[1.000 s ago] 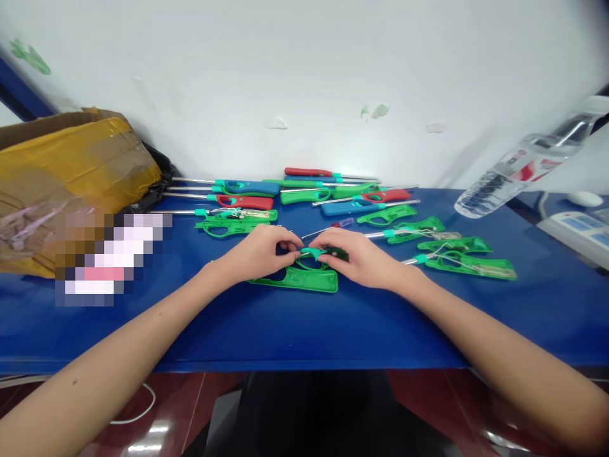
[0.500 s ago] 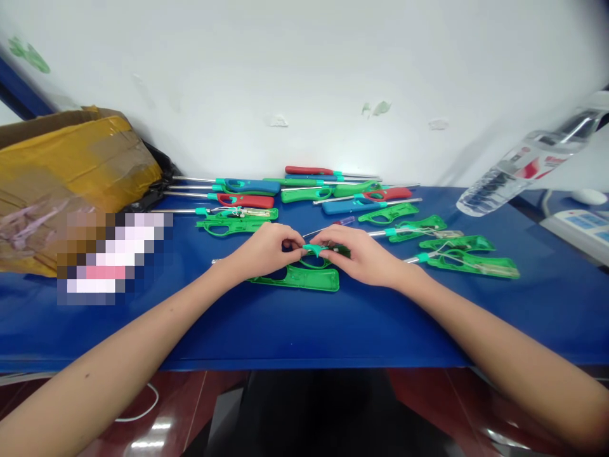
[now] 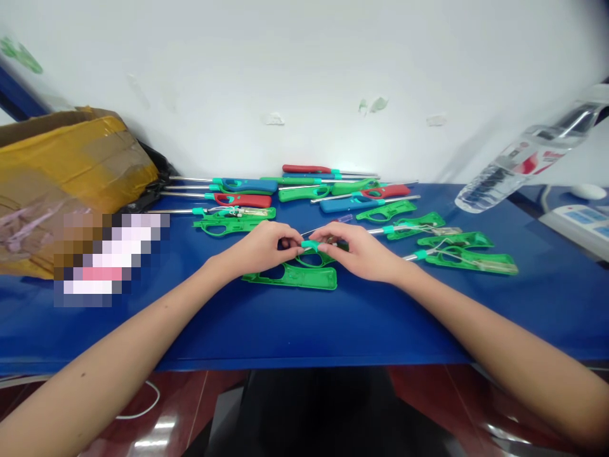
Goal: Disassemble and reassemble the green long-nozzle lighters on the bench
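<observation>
My left hand [image 3: 269,244] and my right hand [image 3: 359,249] meet near the middle of the table. Between them their closed fingertips pinch a small teal plastic piece [image 3: 310,245] from either side. Partly hidden under the fingers is a green lighter casing half [image 3: 316,258]. Closer to me lies another green casing half [image 3: 311,278], its hollow inside facing up. A screwdriver [image 3: 345,219] with a purple handle rests just beyond my right hand.
Opened green lighters [image 3: 476,259] with wires and metal tubes lie at the right. Whole red, blue and green lighters [image 3: 247,185] line the back by the wall. A taped cardboard box [image 3: 76,171] stands left; a water bottle [image 3: 523,158] stands right.
The teal piece has turned between my fingertips and now lies more level, its curved side less visible. Both hands stay in nearly the same place. The whole view has shifted slightly.
</observation>
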The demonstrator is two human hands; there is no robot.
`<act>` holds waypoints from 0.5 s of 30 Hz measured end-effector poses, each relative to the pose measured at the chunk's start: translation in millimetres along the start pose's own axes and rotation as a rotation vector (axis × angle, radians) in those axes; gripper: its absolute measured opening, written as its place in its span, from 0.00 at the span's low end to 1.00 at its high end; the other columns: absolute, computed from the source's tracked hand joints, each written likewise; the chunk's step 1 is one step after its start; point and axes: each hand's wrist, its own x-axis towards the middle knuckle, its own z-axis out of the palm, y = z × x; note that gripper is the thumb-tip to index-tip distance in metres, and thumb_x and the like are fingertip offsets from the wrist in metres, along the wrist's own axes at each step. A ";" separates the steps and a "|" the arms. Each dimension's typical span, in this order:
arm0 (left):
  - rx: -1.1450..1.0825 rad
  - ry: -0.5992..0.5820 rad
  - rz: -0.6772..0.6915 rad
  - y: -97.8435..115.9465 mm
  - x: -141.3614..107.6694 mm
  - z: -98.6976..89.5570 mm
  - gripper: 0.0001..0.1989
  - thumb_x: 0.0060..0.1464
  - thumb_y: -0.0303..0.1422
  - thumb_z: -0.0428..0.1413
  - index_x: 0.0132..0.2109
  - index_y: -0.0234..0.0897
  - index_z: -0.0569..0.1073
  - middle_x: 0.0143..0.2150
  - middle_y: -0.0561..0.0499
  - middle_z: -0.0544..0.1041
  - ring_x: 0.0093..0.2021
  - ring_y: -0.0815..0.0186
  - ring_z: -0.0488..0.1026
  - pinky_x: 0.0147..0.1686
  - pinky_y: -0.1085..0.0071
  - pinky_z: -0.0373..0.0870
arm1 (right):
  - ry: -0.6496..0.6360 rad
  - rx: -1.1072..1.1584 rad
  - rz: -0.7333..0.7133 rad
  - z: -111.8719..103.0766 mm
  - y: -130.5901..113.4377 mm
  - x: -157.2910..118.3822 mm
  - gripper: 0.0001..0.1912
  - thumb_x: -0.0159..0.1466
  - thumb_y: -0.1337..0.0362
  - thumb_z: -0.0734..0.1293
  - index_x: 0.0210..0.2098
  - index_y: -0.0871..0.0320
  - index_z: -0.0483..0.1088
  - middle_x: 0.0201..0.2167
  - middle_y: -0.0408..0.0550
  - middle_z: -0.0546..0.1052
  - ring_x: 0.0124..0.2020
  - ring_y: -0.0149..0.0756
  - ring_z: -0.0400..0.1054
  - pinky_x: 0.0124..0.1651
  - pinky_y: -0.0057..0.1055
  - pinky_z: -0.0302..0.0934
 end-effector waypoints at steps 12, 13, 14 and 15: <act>-0.025 0.077 -0.055 2.8 1.0 9.4 0.08 0.53 0.34 0.59 0.35 0.34 0.80 0.27 0.51 0.77 0.26 0.70 0.70 0.27 0.76 0.64 | 0.013 0.066 0.056 1.2 0.8 2.4 0.12 0.66 0.64 0.64 0.47 0.58 0.74 0.47 0.51 0.79 0.44 0.40 0.74 0.43 0.36 0.69; -0.029 0.076 -0.051 2.8 0.8 9.3 0.08 0.53 0.35 0.59 0.35 0.34 0.80 0.26 0.51 0.77 0.26 0.70 0.70 0.27 0.76 0.64 | 0.008 0.070 0.056 0.6 0.8 2.5 0.12 0.66 0.63 0.63 0.47 0.58 0.74 0.47 0.52 0.79 0.43 0.40 0.74 0.42 0.36 0.69; -0.030 0.072 -0.046 2.8 0.7 8.8 0.09 0.53 0.35 0.59 0.35 0.34 0.80 0.26 0.51 0.77 0.26 0.70 0.69 0.27 0.76 0.64 | 0.004 0.073 0.056 0.0 0.8 2.6 0.13 0.66 0.63 0.63 0.47 0.58 0.74 0.47 0.52 0.79 0.43 0.40 0.74 0.41 0.35 0.69; -0.031 0.065 -0.041 2.6 0.6 8.1 0.09 0.53 0.36 0.59 0.36 0.35 0.81 0.26 0.51 0.77 0.26 0.70 0.69 0.27 0.76 0.64 | 0.001 0.075 0.056 -0.5 0.7 2.6 0.13 0.66 0.63 0.63 0.47 0.58 0.74 0.47 0.52 0.79 0.42 0.40 0.74 0.40 0.35 0.69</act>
